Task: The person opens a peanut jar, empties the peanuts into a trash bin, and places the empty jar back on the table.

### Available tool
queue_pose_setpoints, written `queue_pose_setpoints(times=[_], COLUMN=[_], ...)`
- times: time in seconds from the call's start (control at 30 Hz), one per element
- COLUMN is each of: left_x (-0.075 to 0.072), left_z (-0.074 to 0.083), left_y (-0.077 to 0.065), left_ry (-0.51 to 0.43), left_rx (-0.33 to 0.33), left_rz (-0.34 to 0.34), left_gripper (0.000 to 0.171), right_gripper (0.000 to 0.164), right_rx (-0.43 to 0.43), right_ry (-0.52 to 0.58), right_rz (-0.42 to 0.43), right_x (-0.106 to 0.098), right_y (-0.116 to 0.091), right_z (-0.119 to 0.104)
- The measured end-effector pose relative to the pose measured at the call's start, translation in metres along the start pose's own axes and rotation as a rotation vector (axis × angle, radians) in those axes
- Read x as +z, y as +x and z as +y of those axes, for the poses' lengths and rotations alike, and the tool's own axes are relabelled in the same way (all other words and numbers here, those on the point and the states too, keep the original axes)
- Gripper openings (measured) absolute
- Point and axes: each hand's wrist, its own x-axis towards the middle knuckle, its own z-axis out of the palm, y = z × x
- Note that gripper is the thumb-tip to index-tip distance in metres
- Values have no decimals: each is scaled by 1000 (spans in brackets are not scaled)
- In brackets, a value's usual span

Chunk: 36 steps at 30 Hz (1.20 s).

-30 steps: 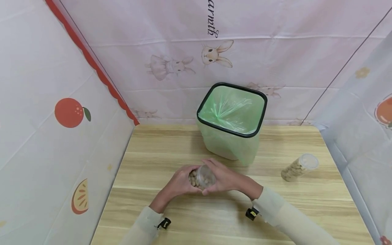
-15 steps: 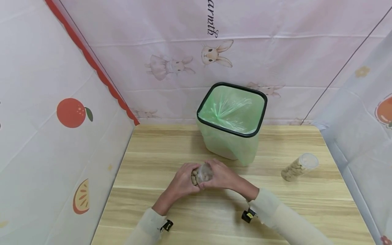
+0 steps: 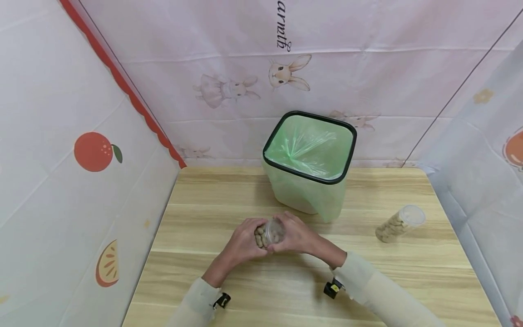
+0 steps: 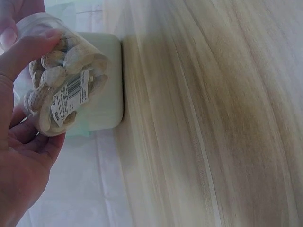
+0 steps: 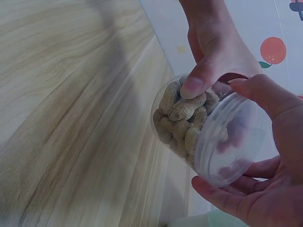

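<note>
A clear plastic jar of unshelled peanuts (image 3: 260, 237) is held tilted above the table between both hands. My left hand (image 3: 244, 240) grips the jar's body, its thumb across the side in the right wrist view. The fingers of my right hand (image 3: 295, 235) curl round the rim of the translucent lid (image 5: 232, 139), which sits on the jar. In the left wrist view a white barcode label (image 4: 72, 97) shows on the jar's base.
A bin (image 3: 304, 188) with a black rim and green liner stands behind the hands. A second jar of peanuts (image 3: 394, 227) stands at the right on the wooden table (image 3: 204, 195). Printed cloths hang at the back and sides.
Over the past second the right hand has turned slightly at the lid, and its forearm has shifted a little left. The left hand has moved slightly right; both hands still hold the jar.
</note>
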Motion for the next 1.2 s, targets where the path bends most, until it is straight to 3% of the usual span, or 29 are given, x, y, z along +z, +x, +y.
queue_pose_setpoints(times=[0.23,0.57,0.9,1.07,1.2], left_x=[-1,-6,-11,-10,-11], left_z=[-2,-4,-9,-10,-9], left_y=[0,-2,-2,-3,-3], left_ry=[-49,-220,-327,-350,-334], left_rx=[-18,-186,-181,-188,-210], left_rz=[-13,-115,-197,-220,-205], left_gripper=[80,89,95,94,93], right_gripper=[86,79,83,86,89], right_rx=[-48,-240,-446,-481,-460], right_ry=[-65,-178,-255,-260,-252], right_rz=[6,61,31,-10,-29], right_x=[0,0,-7,-7,-8], right_y=[-4,-6,-5,-5,-4], right_z=[0,4,8,9,7])
